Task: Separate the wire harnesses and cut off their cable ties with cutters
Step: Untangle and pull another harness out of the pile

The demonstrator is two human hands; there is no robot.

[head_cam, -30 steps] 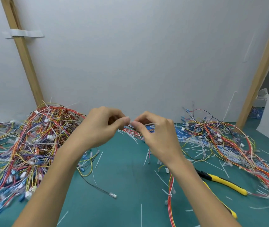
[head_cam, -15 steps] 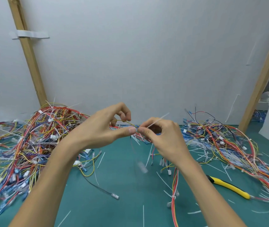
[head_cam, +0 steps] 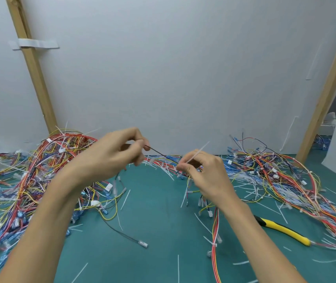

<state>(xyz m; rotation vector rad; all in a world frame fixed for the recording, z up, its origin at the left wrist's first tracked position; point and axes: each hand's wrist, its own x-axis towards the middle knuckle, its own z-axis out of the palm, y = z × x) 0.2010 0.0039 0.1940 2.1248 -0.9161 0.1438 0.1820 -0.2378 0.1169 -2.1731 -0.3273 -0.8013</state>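
Left hand (head_cam: 109, 158): raised above the middle of the desk (head_cam: 159, 231); thumb and forefinger pinch one end of a thin dark wire (head_cam: 162, 154).
Right hand (head_cam: 208, 176): raised near the left hand; curled fingers pinch the wire's other end together with a white cable tie (head_cam: 196, 155), whose tail points up and away from me. My fingers hide whether the tie is closed round anything.
Harness in work (head_cam: 215, 227): red and yellow wires hang from my right hand toward the near edge.
Cutters (head_cam: 283, 229): yellow-handled, lying toward the right edge, just beside my right forearm, untouched.
Unsorted heap (head_cam: 30, 170): along the left edge.
Second heap (head_cam: 285, 180): along the right edge, mixed with white tie offcuts.
Step (judgement): drawing one wire clear of its bundle.
Risk, overpull: if the tie grips, tension may tear the wire from its connector.
Risk, snagging: the hanging wires may catch loose wires on the desk and drag them.
Risk, tool change: taking the cutters frees one hand; the bundle may drop and re-tangle.
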